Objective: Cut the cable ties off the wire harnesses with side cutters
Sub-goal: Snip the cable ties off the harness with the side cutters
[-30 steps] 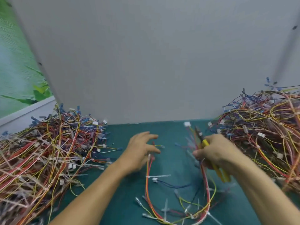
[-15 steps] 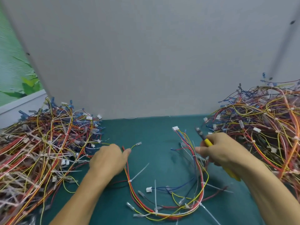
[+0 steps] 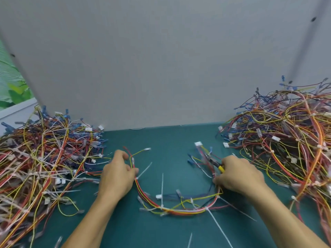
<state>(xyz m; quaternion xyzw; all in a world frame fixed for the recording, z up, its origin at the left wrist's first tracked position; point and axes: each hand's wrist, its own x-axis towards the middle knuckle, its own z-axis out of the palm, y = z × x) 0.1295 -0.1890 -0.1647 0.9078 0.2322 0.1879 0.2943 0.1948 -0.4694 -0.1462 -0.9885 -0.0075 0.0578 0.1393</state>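
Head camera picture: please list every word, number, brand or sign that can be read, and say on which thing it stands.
None can be read.
White tags in the right wire pile: too small and blurred.
White connector on the harness: no legible marking.
Side cutters: no brand visible on the yellow handle.
Grey board: blank.

Bare left hand and right hand

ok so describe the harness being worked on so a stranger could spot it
On the green mat between the left pile and right pile, one harness lies alone, curved in a U from the left hand to the right hand. Unlike the piled ones, it is separate, with white cable ties sticking out.
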